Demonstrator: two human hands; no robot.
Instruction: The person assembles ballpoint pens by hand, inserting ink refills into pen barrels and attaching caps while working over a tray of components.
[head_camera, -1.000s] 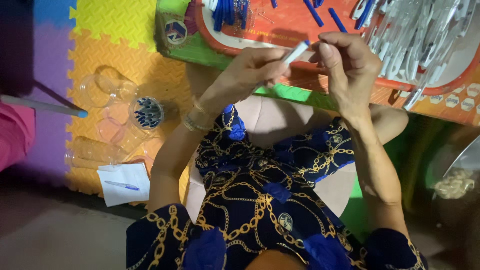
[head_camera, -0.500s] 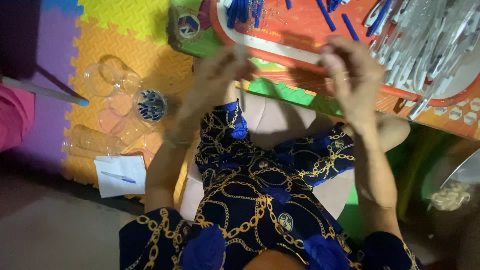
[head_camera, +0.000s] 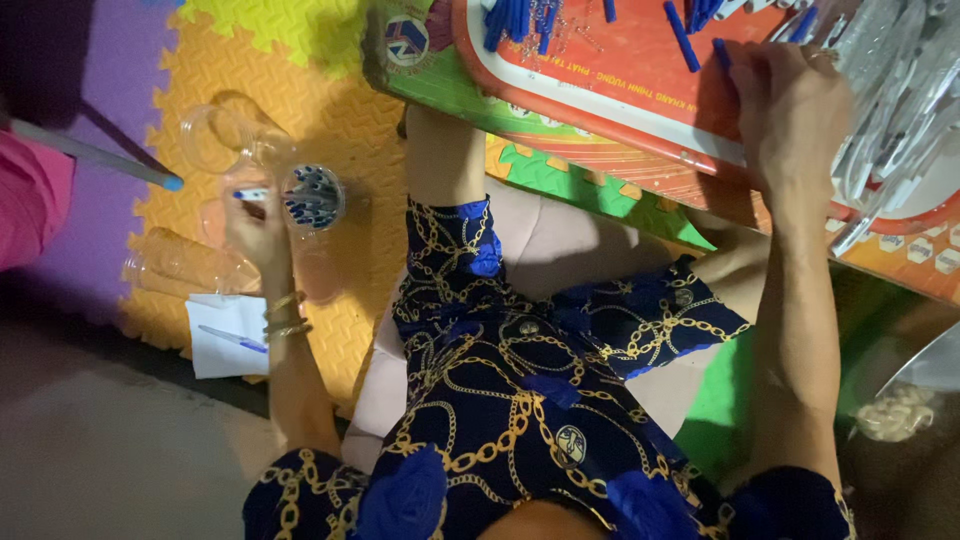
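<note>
Looking down past a navy dress with gold chain print (head_camera: 520, 400), we have the left hand (head_camera: 258, 225) out over the yellow foam mat (head_camera: 340, 120) on the floor, fingers closed around a pen (head_camera: 252, 194) with a blue end, holding it just beside a clear cup (head_camera: 312, 197) already stuffed with blue-tipped pens. Gold bangles (head_camera: 285, 315) sit on that wrist. More clear cups (head_camera: 225, 130) lie around it, one tipped on its side nearer the person, and a white sheet of paper (head_camera: 225, 340) with another pen on it rests near the mat's edge. Over on the right, the right hand (head_camera: 790, 100) is up on the orange tray (head_camera: 620, 75), fingers curled down among loose blue pen parts (head_camera: 685, 25); whether it has pinched one I cannot tell, the fingertips are hidden. A heap of clear pen barrels (head_camera: 900, 90) fills the tray's far right side. At far left there's a pink sleeve (head_camera: 30, 210) and a long stick with a blue tip, someone else's corner. That pen looks light, stiff and smooth plastic, a little slippery I'd say, so a pinch around the middle of the barrel with thumb and two fingers should control it best, tip pointed down toward the cup's mouth. The cup seems thin and easy to knock over.
</note>
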